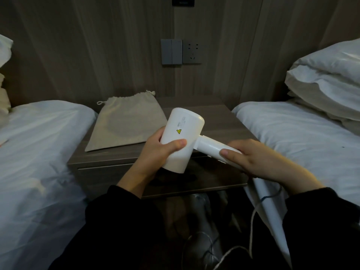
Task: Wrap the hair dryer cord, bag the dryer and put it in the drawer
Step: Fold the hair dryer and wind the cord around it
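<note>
I hold a white hair dryer above the front edge of the nightstand. My left hand wraps its barrel from below, thumb on top. My right hand grips the handle, which points to the right. The white cord hangs loose from the handle end and trails down to the floor by my legs. A beige drawstring bag lies flat on the left part of the nightstand top, its mouth toward the wall. The drawer front under the top looks shut.
The dark wooden nightstand stands between two beds with white sheets, one on the left and one on the right. Stacked pillows lie on the right bed. A switch and socket panel sits on the wall.
</note>
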The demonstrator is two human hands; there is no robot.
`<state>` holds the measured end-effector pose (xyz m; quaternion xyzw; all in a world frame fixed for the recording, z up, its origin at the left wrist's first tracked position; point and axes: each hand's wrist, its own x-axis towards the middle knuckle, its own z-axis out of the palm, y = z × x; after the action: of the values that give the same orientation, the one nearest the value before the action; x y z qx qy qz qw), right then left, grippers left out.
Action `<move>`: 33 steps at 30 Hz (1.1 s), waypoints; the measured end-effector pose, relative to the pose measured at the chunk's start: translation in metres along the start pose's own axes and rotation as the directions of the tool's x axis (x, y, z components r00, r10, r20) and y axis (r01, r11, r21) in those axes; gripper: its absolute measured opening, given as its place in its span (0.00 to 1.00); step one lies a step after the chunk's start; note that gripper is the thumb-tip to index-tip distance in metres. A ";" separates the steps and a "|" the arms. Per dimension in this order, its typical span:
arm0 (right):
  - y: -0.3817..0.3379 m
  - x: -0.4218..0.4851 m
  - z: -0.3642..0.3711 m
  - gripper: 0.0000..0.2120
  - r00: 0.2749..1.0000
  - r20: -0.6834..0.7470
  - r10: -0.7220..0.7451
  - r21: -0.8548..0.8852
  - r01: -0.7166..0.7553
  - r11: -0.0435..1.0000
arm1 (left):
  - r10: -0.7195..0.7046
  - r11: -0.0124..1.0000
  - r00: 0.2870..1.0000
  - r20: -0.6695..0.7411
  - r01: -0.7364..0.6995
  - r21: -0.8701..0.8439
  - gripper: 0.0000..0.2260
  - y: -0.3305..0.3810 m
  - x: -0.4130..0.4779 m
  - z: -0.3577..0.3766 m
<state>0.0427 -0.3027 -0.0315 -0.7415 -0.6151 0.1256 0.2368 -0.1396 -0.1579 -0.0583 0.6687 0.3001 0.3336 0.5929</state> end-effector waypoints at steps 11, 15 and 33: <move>0.009 0.010 0.022 0.21 0.936 -0.325 0.134 0.177 -0.079 0.981 | -0.149 0.957 0.977 -0.151 0.105 -0.271 0.19 0.000 0.001 0.029; 0.006 0.014 0.034 0.21 0.912 -0.367 0.183 0.219 -0.107 0.970 | -0.197 0.948 0.969 -0.147 0.150 -0.280 0.22 0.003 0.005 0.038; -0.010 0.002 0.022 0.20 0.924 -0.343 0.167 0.312 -0.056 0.948 | -0.187 0.928 0.962 -0.198 0.107 -0.356 0.18 0.023 -0.003 0.020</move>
<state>0.0242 -0.2951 -0.0455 -0.7420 -0.4908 0.0901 0.4477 -0.1257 -0.1747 -0.0373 0.4881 0.3536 0.4095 0.6848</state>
